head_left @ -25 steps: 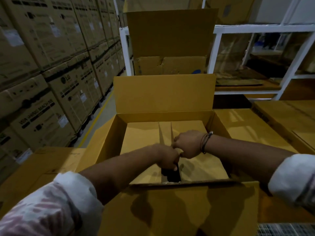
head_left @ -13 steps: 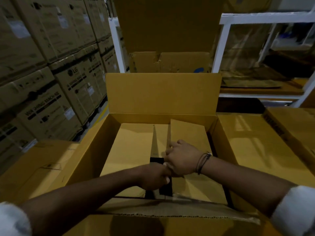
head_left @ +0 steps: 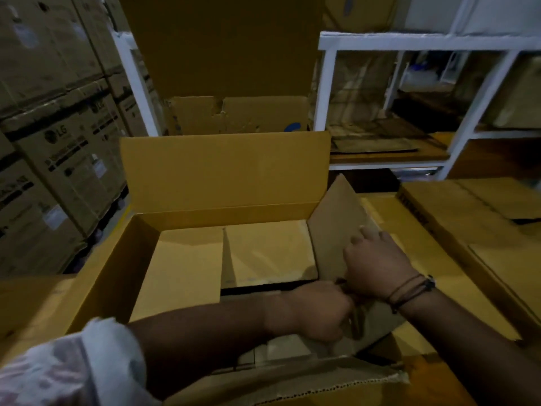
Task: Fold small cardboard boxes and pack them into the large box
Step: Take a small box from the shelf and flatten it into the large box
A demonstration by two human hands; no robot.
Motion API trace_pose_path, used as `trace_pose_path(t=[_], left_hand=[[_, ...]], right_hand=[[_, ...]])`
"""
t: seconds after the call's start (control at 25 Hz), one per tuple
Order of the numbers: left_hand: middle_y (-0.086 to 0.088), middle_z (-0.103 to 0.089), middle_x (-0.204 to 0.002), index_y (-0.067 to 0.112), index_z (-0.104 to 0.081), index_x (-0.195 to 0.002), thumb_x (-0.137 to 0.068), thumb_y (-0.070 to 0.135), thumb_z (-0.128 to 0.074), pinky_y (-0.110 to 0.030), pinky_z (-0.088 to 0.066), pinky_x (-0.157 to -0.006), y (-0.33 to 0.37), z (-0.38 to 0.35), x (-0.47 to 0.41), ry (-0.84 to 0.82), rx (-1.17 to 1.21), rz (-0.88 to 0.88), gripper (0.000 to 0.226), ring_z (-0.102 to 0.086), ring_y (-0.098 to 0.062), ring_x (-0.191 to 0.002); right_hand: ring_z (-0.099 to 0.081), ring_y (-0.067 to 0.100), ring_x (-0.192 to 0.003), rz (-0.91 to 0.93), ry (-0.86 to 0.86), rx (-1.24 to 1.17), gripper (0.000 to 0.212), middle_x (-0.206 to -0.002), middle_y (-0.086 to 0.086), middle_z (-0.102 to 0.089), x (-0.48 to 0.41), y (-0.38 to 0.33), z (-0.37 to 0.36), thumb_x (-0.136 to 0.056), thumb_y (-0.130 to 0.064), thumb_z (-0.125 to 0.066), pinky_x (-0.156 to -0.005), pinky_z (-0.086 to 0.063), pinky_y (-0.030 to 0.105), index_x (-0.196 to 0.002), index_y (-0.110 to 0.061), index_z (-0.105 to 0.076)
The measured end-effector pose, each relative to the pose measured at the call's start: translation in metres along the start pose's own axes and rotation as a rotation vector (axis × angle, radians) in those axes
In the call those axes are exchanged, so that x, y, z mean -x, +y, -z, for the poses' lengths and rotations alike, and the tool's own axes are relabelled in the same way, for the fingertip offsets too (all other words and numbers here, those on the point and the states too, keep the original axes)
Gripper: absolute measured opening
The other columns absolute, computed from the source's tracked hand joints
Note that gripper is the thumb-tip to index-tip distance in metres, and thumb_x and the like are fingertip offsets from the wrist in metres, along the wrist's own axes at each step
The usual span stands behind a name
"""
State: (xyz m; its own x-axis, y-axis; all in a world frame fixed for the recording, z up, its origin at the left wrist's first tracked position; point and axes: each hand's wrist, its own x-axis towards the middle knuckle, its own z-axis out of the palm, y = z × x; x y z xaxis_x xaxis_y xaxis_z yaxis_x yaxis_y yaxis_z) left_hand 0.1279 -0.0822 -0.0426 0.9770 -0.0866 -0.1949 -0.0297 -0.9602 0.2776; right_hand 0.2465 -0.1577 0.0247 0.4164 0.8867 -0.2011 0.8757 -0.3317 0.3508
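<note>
Where the right wall of the large box (head_left: 111, 273) would be, right of the frame's centre, a brown small box (head_left: 336, 230) leans tilted with one panel raised. The right hand (head_left: 377, 268) lies on this panel with its fingers lightly spread and pressing. The left hand (head_left: 319, 312) is curled tight at the panel's lower edge, touching the right hand; it is too dark to tell if it pinches the cardboard. Two folded boxes (head_left: 187, 268) lie flat side by side on the large box's floor. Dark cords (head_left: 409, 288) circle the right wrist. Printed cartons (head_left: 67, 159) are stacked at the upper left, and a white rack (head_left: 409, 42) stands at the upper right.
</note>
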Motion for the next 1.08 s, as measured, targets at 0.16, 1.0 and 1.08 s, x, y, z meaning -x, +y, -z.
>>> trace_pose_path(t=[0.16,1.0,1.08], left_hand=[[-0.022,-0.055,-0.124,0.004,-0.057,-0.122,-0.096,0.019,-0.06,-0.045,-0.052,-0.086,0.0,-0.014,-0.009,-0.064,-0.05,-0.032,0.029,-0.054,-0.039,-0.109],[-0.005,-0.063,-0.12,0.027,-0.067,-0.12,-0.106,0.057,-0.029,-0.048,-0.039,-0.1,-0.112,0.015,0.19,-0.231,-0.413,0.324,0.05,-0.047,-0.027,-0.117],[-0.003,-0.064,-0.115,0.027,-0.068,-0.116,-0.105,0.057,-0.031,-0.046,-0.039,-0.099,-0.106,0.04,0.209,-0.131,-0.472,0.358,0.049,-0.049,-0.026,-0.114]], right_hand=[[-0.039,0.027,-0.133,-0.058,-0.07,-0.032,0.042,-0.137,0.005,-0.052,0.007,0.011,-0.038,-0.097,-0.049,-0.046,-0.113,-0.03,0.05,-0.125,-0.023,-0.063],[-0.059,0.026,-0.095,0.602,-0.043,-0.037,0.034,-0.112,0.005,-0.058,-0.053,-0.183,0.045,-0.099,-0.045,-0.051,-0.074,-0.053,0.039,-0.12,-0.02,-0.062],[-0.06,0.024,-0.094,0.618,0.02,-0.086,0.031,-0.112,0.004,-0.058,-0.054,-0.191,0.056,-0.099,-0.043,-0.052,-0.073,-0.055,0.04,-0.118,-0.019,-0.06]])
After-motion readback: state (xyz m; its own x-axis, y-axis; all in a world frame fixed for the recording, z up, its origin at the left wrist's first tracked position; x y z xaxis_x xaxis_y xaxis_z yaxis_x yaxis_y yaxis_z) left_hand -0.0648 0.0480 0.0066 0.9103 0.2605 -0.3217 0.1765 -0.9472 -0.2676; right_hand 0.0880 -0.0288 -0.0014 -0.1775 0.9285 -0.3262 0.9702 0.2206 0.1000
